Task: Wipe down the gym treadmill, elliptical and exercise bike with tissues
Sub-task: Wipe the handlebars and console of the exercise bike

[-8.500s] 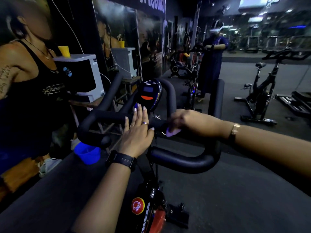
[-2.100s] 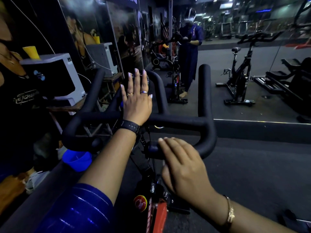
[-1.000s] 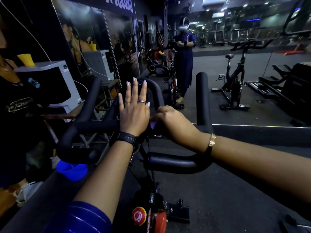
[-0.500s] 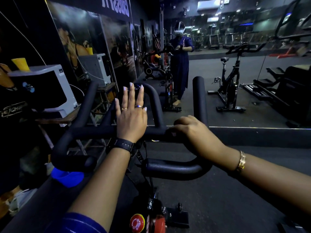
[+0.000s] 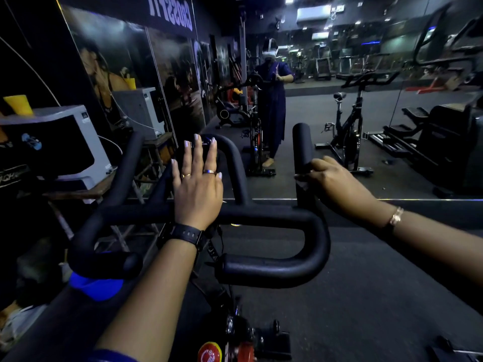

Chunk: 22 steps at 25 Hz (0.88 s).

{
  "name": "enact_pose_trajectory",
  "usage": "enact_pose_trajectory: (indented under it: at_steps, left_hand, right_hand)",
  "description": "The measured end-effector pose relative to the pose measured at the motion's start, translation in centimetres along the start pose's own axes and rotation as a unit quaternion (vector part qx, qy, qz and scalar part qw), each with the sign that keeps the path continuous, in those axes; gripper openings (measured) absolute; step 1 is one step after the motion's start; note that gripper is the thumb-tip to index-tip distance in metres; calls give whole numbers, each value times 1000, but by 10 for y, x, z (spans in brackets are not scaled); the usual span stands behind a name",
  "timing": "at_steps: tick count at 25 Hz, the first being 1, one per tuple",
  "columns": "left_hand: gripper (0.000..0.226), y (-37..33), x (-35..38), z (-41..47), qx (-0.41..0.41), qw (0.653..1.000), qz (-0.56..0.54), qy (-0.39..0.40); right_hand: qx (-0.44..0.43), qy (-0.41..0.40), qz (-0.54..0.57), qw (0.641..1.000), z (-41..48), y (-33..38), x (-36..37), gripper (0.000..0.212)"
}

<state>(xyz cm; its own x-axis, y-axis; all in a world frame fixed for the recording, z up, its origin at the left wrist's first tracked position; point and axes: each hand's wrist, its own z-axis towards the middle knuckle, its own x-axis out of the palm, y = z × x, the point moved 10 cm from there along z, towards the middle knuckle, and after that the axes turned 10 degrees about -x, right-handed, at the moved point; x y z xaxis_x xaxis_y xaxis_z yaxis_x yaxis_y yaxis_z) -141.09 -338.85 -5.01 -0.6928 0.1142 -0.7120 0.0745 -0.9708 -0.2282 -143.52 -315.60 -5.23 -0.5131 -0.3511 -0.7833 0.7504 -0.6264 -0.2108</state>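
Left hand (image 5: 197,189): ours lies flat, fingers straight, on the black padded handlebar (image 5: 261,214).
Right hand (image 5: 337,184): grips its upright prong.

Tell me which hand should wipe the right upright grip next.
Right. The right hand curls round that upright grip; the left hand lies flat on the crossbar near the middle, farther away.

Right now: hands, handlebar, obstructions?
Left hand flat on black padded bike handlebar. Right hand grips its right upright horn. Tissue not visible. No obstruction seen.
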Motion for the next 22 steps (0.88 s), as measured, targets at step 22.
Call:
enact_pose_trajectory:
  at_steps: [22]
  left_hand:
    - [67, -105, 44, -40, 290, 934, 53, 204]
  right_hand:
    - [78, -36, 1, 996, 102, -102, 14, 26]
